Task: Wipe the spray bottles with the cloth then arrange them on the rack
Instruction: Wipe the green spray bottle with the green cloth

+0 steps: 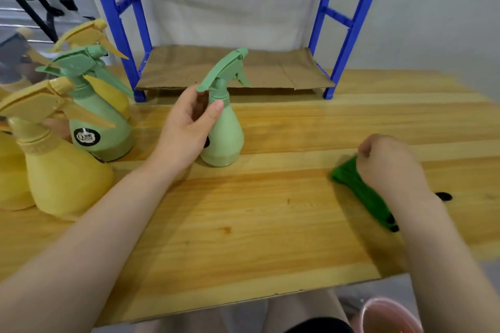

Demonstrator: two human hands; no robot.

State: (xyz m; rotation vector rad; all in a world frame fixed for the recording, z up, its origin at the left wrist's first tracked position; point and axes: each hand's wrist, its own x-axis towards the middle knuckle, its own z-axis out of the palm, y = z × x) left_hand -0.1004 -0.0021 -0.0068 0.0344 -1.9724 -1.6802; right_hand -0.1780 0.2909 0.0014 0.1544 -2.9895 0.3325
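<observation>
Head view, seated at a pale wooden slatted table [270,211]. Left hand [186,127] wraps the neck and shoulder of a small light-green plastic spray bottle [226,140], thumb on the near side; bottle upright, base on the table, mid-left of centre. Right hand [389,165] closed over a bunched dark-green cloth [362,194] lying on the table at right, well apart from the bottle.

Blue metal rack [349,27] stands at the back, its low brown cardboard shelf [270,73] bare, just behind the held bottle.

Risks, as I judge them:
- Grip sits high on a narrow neck; wiping pressure on the body could tip or twist the bottle.
- Left forearm lies close to the bottle cluster at far left; a swing outward could knock one over.
- Trigger nozzle [230,67] points toward the rack; a squeeze near it could spray the cardboard.

Count: green bottles, two (one held, one larger [100,121] with a round black label). Yellow bottles, at least three, possibly four; left edge crops them. Cloth, one. Rack, one.
</observation>
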